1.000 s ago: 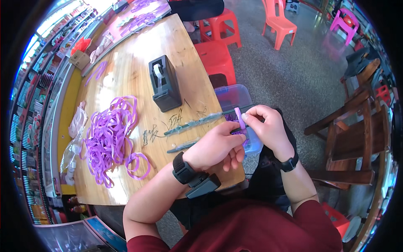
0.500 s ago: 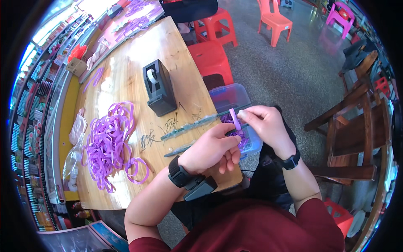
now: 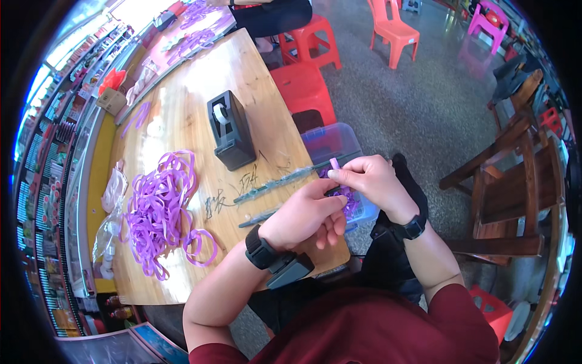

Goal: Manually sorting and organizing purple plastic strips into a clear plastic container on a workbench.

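Note:
A short purple ribbon strip (image 3: 334, 163) stands up between my hands above the table's right edge. My right hand (image 3: 379, 184) pinches it between thumb and fingers. Close beside it, my left hand (image 3: 305, 216) is closed, thumb against forefinger, at the strip's lower part; the other fingers curl loosely. Under the hands sits a clear bluish plastic box (image 3: 368, 210) with purple pieces inside, partly hidden. Two thin green sticks in clear wrap lie on the table: one stick (image 3: 273, 184) beyond my left hand, the other stick (image 3: 257, 218) partly under it.
A loose heap of purple ribbon (image 3: 159, 212) covers the left of the wooden table (image 3: 200, 97). A black tape dispenser (image 3: 233, 136) stands mid-table. Red stools (image 3: 306, 91) line its right side; a wooden chair (image 3: 515, 188) stands farther right. Another person (image 3: 276, 15) sits at the far end.
My right hand has shifted slightly left, its thumb now over the middle of the ribbon strip, covering more of it. My left hand has barely moved.

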Tool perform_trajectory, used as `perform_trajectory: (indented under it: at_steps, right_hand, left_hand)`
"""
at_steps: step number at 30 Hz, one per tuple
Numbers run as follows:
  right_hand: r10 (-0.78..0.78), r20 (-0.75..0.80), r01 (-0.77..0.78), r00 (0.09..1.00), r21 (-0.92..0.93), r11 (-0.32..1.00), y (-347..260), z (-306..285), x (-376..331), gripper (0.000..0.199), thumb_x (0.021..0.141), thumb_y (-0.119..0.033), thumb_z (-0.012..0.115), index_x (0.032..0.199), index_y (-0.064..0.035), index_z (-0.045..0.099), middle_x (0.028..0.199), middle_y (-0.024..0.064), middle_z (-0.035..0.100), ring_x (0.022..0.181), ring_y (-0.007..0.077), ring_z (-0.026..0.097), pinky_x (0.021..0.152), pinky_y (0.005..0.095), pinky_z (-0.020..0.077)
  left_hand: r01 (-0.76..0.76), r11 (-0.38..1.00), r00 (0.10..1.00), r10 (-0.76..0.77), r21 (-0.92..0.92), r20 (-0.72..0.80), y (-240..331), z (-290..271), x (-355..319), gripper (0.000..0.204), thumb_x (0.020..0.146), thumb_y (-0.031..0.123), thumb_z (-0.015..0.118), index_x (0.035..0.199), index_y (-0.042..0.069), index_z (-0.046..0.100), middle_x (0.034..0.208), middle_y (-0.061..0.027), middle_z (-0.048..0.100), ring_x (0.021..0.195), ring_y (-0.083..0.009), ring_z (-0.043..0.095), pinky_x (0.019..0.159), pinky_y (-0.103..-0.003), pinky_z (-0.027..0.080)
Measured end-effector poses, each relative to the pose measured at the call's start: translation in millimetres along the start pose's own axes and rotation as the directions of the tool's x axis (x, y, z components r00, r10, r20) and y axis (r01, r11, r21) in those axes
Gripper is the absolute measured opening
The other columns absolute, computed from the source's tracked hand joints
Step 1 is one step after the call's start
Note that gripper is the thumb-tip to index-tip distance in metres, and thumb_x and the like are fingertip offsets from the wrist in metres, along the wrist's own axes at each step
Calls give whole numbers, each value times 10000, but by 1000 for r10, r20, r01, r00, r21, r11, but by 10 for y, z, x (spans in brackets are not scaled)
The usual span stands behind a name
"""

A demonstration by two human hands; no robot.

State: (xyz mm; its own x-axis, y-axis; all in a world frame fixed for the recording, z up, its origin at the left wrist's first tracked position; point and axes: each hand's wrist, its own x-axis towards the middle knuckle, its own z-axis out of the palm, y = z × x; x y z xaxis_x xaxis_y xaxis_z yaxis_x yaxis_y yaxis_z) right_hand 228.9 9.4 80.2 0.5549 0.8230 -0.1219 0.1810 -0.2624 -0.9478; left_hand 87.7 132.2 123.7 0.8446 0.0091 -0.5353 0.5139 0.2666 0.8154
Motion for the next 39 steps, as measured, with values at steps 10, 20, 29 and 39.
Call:
perform_trajectory:
  at_steps: [10, 20, 29, 39]
  right_hand:
    - [123, -243, -90, 962, 145, 985, 127, -351, -286, 162, 914, -131, 659, 843, 3, 718, 716, 28, 674, 683, 74, 616, 621, 219, 470]
    - [-51, 103, 16, 993, 313, 950, -146, -117, -802, 292, 932, -274, 695, 976, 13, 717, 831, 71, 715, 744, 97, 636, 690, 237, 486]
    - [-22, 67, -26, 997, 638, 770, 84, -5, -1078, 254, 956, -251, 654, 1006, -5, 692, 848, 68, 695, 718, 114, 639, 640, 230, 470]
    - [173, 151, -148, 973, -163, 975, 647, -75, -1234, 237, 894, -235, 668, 815, -23, 740, 716, 31, 715, 601, 92, 600, 581, 257, 478]
  left_hand:
    - [-130, 991, 990, 131, 28, -46, -66, 19, -29, 456, 1001, 205, 547, 1403, 17, 441, 764, -68, 659, 575, -101, 614, 453, -195, 463]
    - [-470, 874, 880, 452, 124, 149, -127, 7, 40, 259, 1005, 263, 591, 1107, 40, 675, 763, 8, 628, 635, -50, 576, 531, -201, 477]
    - [-515, 843, 852, 483, 157, 200, -151, 52, 61, 250, 1012, 259, 576, 1099, 49, 680, 794, 3, 646, 632, -83, 573, 604, -222, 475]
    - [-311, 950, 938, 304, 19, 165, -212, -139, 163, 267, 1018, 207, 554, 1172, 5, 635, 929, -31, 638, 750, -102, 601, 673, -250, 513]
